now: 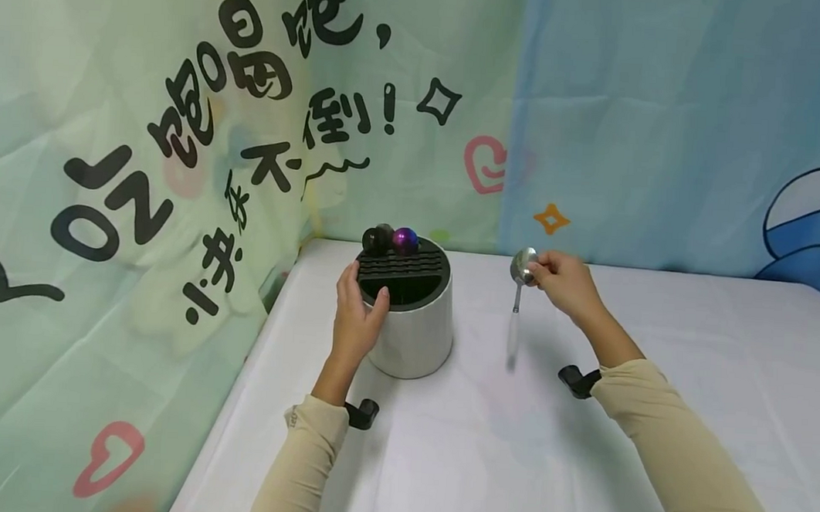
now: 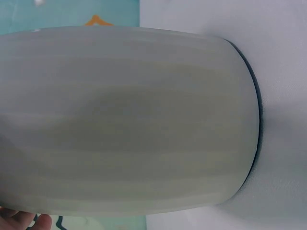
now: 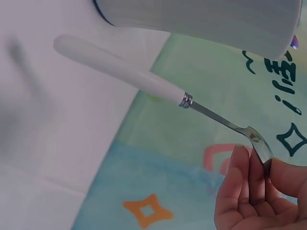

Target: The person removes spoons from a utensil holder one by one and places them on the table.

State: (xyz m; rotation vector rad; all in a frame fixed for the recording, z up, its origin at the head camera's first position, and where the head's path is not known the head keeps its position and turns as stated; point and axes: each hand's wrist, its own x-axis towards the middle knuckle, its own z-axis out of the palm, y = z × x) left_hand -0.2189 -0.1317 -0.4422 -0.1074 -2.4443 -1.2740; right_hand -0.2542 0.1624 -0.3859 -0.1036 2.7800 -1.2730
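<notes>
Left hand (image 1: 358,319) clasps the white holder (image 1: 415,341) on the desk (image 1: 476,460), seemingly to steady it, thumb along the front rim; across to the right hand (image 1: 563,283), pinching the spoon (image 3: 163,88) by its bowl, handle dangling free, probably aimed downward deliberately, forearm slanting in.

In the head view we see a white pot (image 1: 415,341) whose black top (image 1: 401,267) is lined with parallel ridges. A glossy violet-blue ball (image 1: 405,241) marks the top's twelve o'clock, a black ball (image 1: 374,242) its eleven. At the pot's three we note a silver spoon (image 1: 521,266) with a white handle (image 3: 120,72).

From the view's centre, we find beige sleeves (image 1: 309,463) at seven and four, white cloth (image 1: 504,446) at six. The curtain (image 1: 415,163) is pale green with black lettering (image 1: 101,175) at ten, light blue at two; pinkish-red hearts (image 1: 137,441) show at one and eight.
</notes>
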